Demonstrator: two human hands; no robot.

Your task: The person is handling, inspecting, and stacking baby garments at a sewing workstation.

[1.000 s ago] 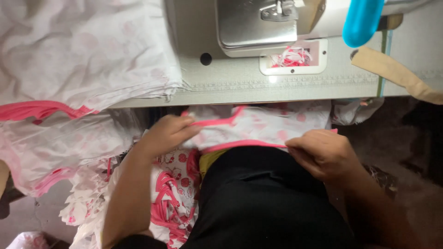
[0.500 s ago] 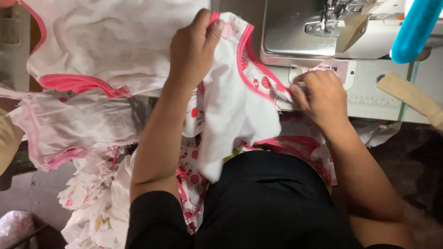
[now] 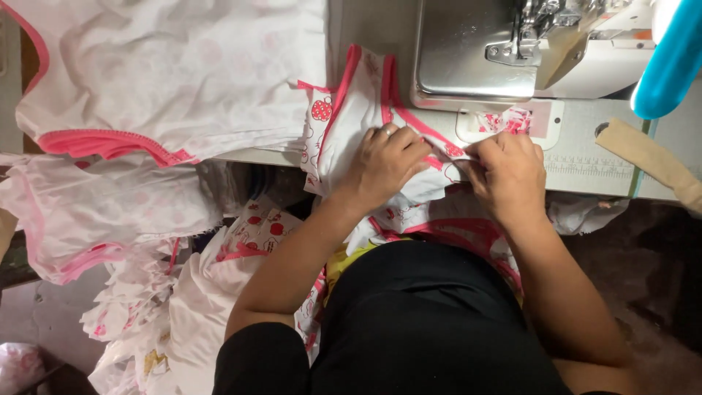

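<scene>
Pale sewing table (image 3: 585,172) under a grey sewing machine (image 3: 482,51), with a heap of white and pink cloth (image 3: 168,80) spread at the left; white garment with pink trim (image 3: 358,110) lying at the table's front edge, just short of the needle plate. Best to keep the pink edge flat and lined up, feeding it straight; left hand (image 3: 384,164) pressed palm-down on the cloth, fingers curled; right hand (image 3: 508,172) pinching the trim closed between thumb and fingertips, wrists low, forearms angled inward.
</scene>
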